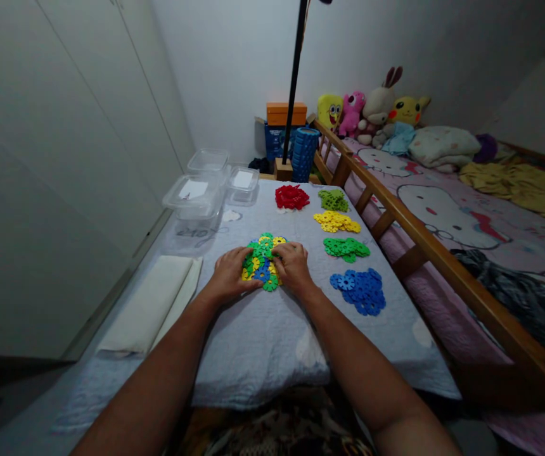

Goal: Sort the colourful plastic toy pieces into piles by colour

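Observation:
A mixed heap of green, yellow and blue plastic snowflake discs lies in the middle of a pale blue quilted cloth. My left hand rests on the heap's left side, fingers curled onto the discs. My right hand rests on its right side, fingers bent over the pieces. To the right lie sorted piles: red, olive green, yellow, bright green and blue.
Clear plastic tubs stand at the cloth's far left. A folded white cloth lies at the left. A wooden bed rail runs along the right, with plush toys at the bed's far end. A black pole rises behind.

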Tool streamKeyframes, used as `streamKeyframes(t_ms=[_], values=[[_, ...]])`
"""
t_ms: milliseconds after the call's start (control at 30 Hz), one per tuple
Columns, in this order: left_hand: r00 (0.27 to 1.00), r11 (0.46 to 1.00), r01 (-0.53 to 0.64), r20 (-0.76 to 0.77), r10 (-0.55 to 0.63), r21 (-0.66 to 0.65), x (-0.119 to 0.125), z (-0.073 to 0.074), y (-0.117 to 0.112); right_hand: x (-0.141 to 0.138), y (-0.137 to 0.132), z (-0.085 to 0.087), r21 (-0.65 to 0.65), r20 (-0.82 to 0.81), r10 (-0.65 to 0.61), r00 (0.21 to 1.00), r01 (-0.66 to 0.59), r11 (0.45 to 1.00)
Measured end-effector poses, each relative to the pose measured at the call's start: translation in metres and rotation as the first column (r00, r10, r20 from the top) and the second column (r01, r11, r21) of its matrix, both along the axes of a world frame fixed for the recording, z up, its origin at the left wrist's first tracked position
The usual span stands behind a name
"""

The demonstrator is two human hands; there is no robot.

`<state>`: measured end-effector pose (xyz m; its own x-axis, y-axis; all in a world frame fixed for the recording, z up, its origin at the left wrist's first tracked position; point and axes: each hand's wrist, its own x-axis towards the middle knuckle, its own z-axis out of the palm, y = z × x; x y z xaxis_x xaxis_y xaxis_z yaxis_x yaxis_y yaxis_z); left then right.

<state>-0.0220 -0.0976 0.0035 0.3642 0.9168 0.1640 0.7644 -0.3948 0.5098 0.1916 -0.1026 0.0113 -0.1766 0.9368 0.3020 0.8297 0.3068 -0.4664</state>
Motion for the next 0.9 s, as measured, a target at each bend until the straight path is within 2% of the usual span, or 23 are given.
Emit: streamKeyframes(t_ms=[100,200,367,467,600,733,900], values=[[1.0,1.0,-0.004,-0.002,0.004,-0.007,0.0,0.0,0.0,0.004,0.0,0.004,0.034,-0.057,-0.041,0.998,0.043,0.999],[1.0,1.0,0.001,0.002,-0.001,0.006,0.0,-0.001,0.0,0.011,0.0,0.012,0.073,-0.099,-0.129,0.987,0.137,0.988],[1.0,1.0,0.009,0.012,-0.01,0.012,-0.002,-0.004,0.001,0.041,0.004,0.022,0.142,-0.225,-0.245,0.943,0.281,0.949],[1.0,1.0,0.012,0.004,-0.012,-0.004,-0.002,-0.003,0.002,0.073,0.007,0.023,0.185,-0.36,-0.314,0.879,0.397,0.899],[1.0,1.0,-0.005,-0.023,0.004,-0.031,-0.001,-0.001,0.001,0.124,0.01,0.025,0.156,-0.48,-0.465,0.744,0.594,0.789],[1.0,1.0,-0.01,-0.029,0.01,-0.023,0.0,0.0,-0.001,0.17,0.011,0.033,0.068,-0.393,-0.63,0.67,0.704,0.707],[1.0,1.0,0.002,-0.031,-0.002,-0.023,0.0,0.001,0.0,0.203,0.015,0.037,0.012,-0.184,-0.742,0.645,0.756,0.654]])
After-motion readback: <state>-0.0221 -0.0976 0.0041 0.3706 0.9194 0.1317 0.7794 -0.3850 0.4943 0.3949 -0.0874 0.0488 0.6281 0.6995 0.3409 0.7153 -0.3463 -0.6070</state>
